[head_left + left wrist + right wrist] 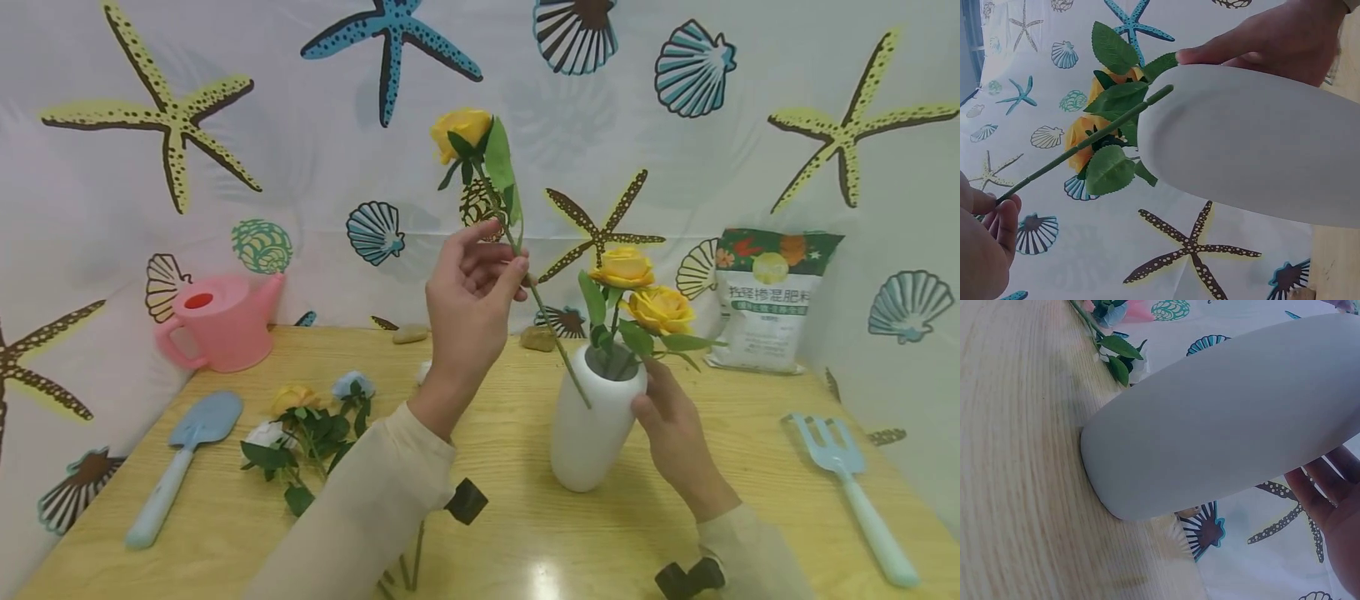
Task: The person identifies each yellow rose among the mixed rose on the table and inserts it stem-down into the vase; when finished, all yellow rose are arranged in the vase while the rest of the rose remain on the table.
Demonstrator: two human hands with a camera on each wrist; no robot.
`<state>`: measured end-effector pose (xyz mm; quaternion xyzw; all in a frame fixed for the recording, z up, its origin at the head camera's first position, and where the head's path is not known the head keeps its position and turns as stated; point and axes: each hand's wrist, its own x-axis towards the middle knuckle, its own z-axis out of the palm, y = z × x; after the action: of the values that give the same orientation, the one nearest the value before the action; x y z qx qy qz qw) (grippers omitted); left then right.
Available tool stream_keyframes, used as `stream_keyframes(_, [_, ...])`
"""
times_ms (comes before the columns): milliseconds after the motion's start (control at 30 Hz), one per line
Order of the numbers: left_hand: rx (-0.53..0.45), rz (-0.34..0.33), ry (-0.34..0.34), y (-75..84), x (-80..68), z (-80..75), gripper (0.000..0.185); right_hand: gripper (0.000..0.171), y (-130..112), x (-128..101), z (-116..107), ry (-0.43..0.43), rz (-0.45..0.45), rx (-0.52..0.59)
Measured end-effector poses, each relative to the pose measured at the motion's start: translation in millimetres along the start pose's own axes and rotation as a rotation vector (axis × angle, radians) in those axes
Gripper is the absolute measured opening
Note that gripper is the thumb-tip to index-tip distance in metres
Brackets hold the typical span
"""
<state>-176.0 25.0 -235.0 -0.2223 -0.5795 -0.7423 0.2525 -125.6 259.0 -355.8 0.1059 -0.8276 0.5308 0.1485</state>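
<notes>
My left hand [474, 296] pinches the green stem of a yellow rose [461, 133] between thumb and fingers. The bloom is up high and the stem [1091, 140] slants down, its cut end overlapping the front of a white vase [596, 425] in the head view. Two more yellow roses [660, 310] with green leaves stand in the vase, their lower stems hidden inside. My right hand [675, 425] grips the vase near its rim from the right, thumb in front and fingers behind. The vase leans a little to the right, with its base at the wooden table [1016, 487].
Loose white, blue and yellow flowers [318, 425] lie left of centre, partly behind my left sleeve. A blue trowel [183, 458] and pink watering can [225, 325] are at the left. On the right are a blue hand fork [847, 483] and a fertilizer bag [768, 308]. Small stones [537, 337] line the back.
</notes>
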Motion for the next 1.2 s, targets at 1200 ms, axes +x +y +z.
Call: stream_keyframes(1200, [0.296, -0.067, -0.356, -40.6, -30.5, 21.6, 0.039, 0.057, 2, 0, 0, 0.006, -0.01, 0.006])
